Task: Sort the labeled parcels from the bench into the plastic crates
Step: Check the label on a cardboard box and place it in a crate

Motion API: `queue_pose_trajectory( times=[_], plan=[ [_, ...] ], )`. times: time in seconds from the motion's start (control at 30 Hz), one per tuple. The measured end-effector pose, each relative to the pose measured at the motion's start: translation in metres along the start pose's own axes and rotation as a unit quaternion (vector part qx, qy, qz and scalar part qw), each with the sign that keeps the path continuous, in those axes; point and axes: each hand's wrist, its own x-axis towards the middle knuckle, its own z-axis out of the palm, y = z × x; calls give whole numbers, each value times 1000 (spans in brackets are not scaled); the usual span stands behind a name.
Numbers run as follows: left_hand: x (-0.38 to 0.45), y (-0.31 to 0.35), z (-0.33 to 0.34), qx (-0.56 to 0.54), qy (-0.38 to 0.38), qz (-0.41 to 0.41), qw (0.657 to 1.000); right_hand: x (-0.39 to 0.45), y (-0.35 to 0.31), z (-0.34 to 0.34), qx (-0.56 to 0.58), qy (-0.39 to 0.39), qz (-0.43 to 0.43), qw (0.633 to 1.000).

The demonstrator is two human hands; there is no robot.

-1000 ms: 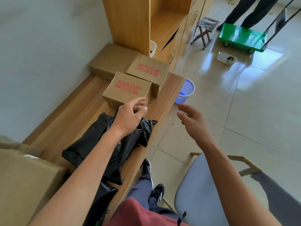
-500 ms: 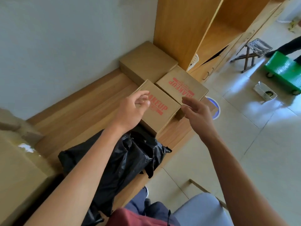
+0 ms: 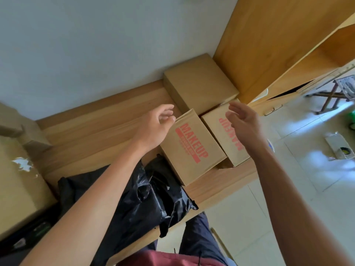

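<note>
1. Reaching in from both sides, the two bare hands are out over the bench (image 3: pixel 99 129) with nothing in them. The left hand (image 3: pixel 155 127) has its fingers loosely curled and relaxed, holding nothing, with the fingertips right at the far left corner of the nearer box; can't tell if they actually touch it.
2. The right hand (image 3: pixel 244 121) is spread open, fingers fairly straight and apart, hanging above the second box and covering part of its print.
3. So the nearer MAKEUP box (image 3: pixel 194 148) sits between the two hands, just right of the left one. It's flat on the wood, red lettering facing up.
4. The second MAKEUP box (image 3: pixel 217 123) is right beside it on the right, under the right hand, poking out a bit past the bench edge.
5. A plain box (image 3: pixel 199 83) with no print sits behind those two, against the wall (image 3: pixel 96 45) and the wooden cabinet (image 3: pixel 278 41).
6. Closer in, a crumpled black plastic bag (image 3: pixel 142 198) lies on the bench under the left forearm, just beside the nearer box.
7. Big cardboard carton (image 3: pixel 17 185) at far left.
8. Pale tiled floor (image 3: pixel 317 198) on the right, with a folding stool (image 3: pixel 338 89) further back.
</note>
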Motion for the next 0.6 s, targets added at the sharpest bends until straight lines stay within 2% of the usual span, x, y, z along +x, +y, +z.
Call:
queue_pose_trajectory(
  times=[0.3,0.6],
  plan=[
    [70,19,43,10,48,-95,994,133,19,-10,-116,-76,-31,990],
    [136,28,89,29,34,-184,982,216,45,-18,-210,-126,-24,969]
  ],
)
